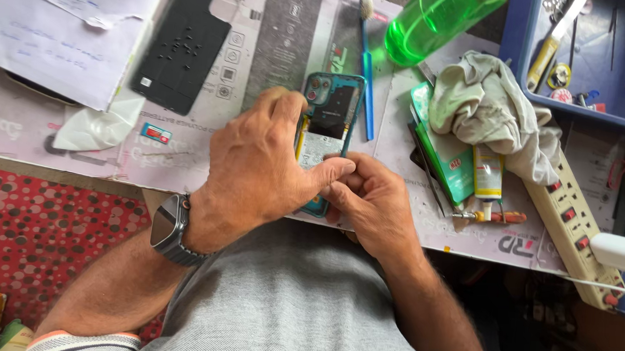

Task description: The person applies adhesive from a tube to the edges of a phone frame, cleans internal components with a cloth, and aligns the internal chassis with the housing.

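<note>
A teal phone with its back cover off lies on the work mat, its inner board and battery area showing. My left hand wraps over the phone's left side and holds it, thumb reaching across its lower part. My right hand is curled at the phone's bottom edge, fingertips pinched against it; whether something small is between them is hidden. A watch sits on my left wrist. The removed black back cover lies at the upper left.
A blue toothbrush lies right of the phone. A green bottle, a crumpled cloth, a glue tube, a small screwdriver, a power strip and a blue parts tray crowd the right. Papers lie at the left.
</note>
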